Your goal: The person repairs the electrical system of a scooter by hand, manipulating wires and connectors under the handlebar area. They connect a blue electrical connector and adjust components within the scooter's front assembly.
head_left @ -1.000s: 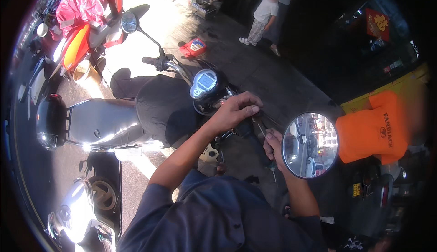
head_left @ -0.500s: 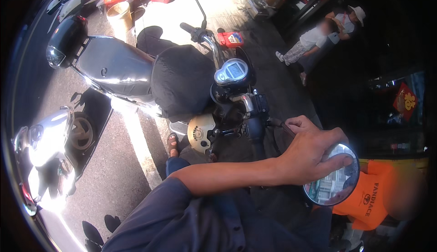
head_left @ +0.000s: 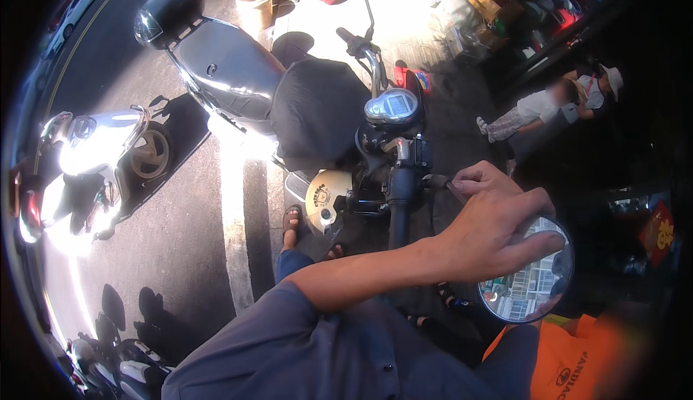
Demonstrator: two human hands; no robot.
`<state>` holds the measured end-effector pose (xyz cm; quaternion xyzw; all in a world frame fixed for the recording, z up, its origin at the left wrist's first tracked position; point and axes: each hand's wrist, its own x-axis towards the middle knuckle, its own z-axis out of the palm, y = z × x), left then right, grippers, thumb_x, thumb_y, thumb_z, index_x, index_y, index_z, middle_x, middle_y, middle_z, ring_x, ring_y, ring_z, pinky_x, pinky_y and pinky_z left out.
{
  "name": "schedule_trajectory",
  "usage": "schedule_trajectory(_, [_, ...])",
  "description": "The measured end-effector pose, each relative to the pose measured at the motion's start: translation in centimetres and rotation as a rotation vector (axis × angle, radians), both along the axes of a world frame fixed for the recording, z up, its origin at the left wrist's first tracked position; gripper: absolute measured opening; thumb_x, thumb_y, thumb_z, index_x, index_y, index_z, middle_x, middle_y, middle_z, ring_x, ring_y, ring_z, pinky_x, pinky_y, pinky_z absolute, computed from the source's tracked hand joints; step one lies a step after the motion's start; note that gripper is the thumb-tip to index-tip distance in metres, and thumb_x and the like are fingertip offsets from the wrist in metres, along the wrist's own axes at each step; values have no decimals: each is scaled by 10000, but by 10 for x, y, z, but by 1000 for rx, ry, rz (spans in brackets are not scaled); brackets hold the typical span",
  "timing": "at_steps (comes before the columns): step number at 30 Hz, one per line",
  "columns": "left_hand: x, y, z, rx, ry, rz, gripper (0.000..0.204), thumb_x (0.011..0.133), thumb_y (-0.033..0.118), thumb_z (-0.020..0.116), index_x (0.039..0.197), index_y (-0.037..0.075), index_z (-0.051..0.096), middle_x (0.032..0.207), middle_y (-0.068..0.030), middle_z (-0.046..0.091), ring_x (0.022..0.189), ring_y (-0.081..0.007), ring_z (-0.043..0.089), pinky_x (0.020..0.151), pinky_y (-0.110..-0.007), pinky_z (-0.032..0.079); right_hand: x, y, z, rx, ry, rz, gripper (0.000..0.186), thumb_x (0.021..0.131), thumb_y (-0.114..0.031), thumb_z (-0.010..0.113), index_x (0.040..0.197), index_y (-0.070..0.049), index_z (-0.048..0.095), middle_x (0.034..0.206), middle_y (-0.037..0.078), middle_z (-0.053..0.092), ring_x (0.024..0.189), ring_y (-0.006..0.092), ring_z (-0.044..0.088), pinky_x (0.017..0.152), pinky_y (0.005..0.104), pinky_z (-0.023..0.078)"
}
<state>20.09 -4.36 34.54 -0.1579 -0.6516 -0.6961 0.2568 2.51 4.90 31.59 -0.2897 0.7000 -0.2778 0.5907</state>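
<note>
My left hand [head_left: 491,227] reaches across to a round rear-view mirror [head_left: 525,288]. Its thumb lies over the glass, and the fingers curl around the mirror's edge and thin stem. Building windows are reflected in the glass. Just left of the hand is the scooter's black handlebar grip [head_left: 399,216], with a lever and switch housing. Beyond it sits a round silver speedometer [head_left: 393,105]. Below the mirror a dark blue sleeve [head_left: 511,357] shows. Only a sliver of skin shows at the mirror's lower edge, so my right hand is mostly hidden behind it.
A cream helmet [head_left: 326,192] hangs beside the handlebar, near a black cover [head_left: 317,115] and the scooter seat [head_left: 231,75]. A person in an orange shirt [head_left: 577,360] is close at right; two people [head_left: 552,104] are farther back. A white scooter [head_left: 101,147] stands left.
The whole view has shifted, with the scooter now farther right. My left hand keeps its hold on the mirror, whose reflection has changed. The orange-shirted person appears lower in the picture.
</note>
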Motion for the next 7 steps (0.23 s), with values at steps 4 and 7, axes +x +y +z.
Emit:
schedule_trajectory(4, [2,1,2,41,-66,-56,436,952,439,685,1061,21,633,845,-118,643,880,-269,646,804,-377,425,-12,4,-14,-16,-70,54,266,1035,-236,630,1020,14,719,864,62,728,781,102,686,703,278,560])
schedule_trajectory(7, [1,3,1,-7,20,67,414,950,414,680,1037,12,634,770,-121,635,792,-278,652,745,-381,441,-15,10,-24,45,23,-99,322,1026,-245,652,1236,-6,608,953,76,730,794,109,692,730,296,577])
